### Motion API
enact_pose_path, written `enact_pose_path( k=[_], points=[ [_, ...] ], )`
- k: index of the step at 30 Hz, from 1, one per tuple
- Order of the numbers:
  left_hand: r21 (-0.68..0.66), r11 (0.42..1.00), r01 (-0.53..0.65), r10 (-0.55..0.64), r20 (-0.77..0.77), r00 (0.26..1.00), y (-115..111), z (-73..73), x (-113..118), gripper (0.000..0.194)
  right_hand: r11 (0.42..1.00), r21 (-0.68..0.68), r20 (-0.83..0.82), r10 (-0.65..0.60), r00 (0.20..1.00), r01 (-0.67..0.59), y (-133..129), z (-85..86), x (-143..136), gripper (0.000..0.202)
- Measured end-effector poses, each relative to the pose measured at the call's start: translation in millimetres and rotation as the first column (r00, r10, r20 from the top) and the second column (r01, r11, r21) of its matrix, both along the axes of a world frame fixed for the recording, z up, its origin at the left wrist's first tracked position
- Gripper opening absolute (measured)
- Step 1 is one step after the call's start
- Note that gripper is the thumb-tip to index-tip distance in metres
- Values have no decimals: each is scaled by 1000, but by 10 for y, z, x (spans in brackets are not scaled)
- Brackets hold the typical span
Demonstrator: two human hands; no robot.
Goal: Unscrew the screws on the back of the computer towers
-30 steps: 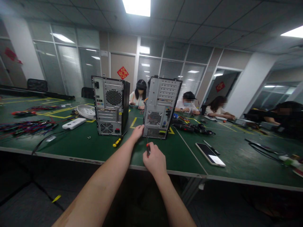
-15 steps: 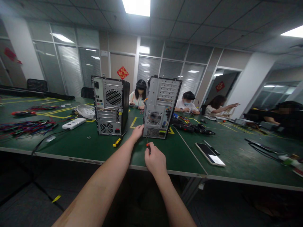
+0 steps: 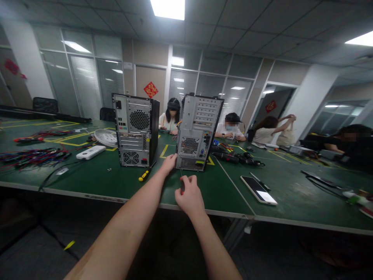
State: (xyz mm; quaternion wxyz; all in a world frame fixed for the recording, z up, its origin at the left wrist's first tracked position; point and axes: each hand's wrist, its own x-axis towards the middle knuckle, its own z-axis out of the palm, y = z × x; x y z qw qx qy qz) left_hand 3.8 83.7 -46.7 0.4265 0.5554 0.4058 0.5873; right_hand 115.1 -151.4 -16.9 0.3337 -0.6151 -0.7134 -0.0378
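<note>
Two desktop computer cases stand upright with their rear panels facing me. At the lower left edge of the right computer case point(image 3: 190, 134), my left hand point(image 3: 169, 164) grips the side, its fingertips partly hidden. My right hand point(image 3: 190, 196) is closed around the red and black handle of a screwdriver point(image 3: 182, 188). The thin shaft points up at the bottom left corner of that case's rear panel; the tip is too small to make out. The left computer case point(image 3: 132, 128) is untouched. A yellow and black screwdriver point(image 3: 143, 175) lies in front of it.
A white phone point(image 3: 258, 189) lies to the right. On the left are a white power strip point(image 3: 91, 152), a white basket point(image 3: 105, 137) and tangled wires point(image 3: 35, 155). Black cables point(image 3: 247, 158) lie behind on the right. Several people sit across the green table point(image 3: 116, 188).
My right hand has turned around the screwdriver handle, fingers shifting position. My left hand and both cases stay put. A person at the far right now raises a light-coloured bag.
</note>
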Motion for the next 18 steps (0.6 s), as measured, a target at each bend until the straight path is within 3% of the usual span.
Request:
enact_pose_path(
  k=[9,18],
  points=[
    [10,1000,12,-12,-8,1000,11,-3,3,45,996,36,-31,78,996,-76,9,-30,55,19],
    [10,1000,0,0,-28,1000,11,-13,3,46,996,40,-39,76,996,-74,-3,-21,70,18]
  ],
)
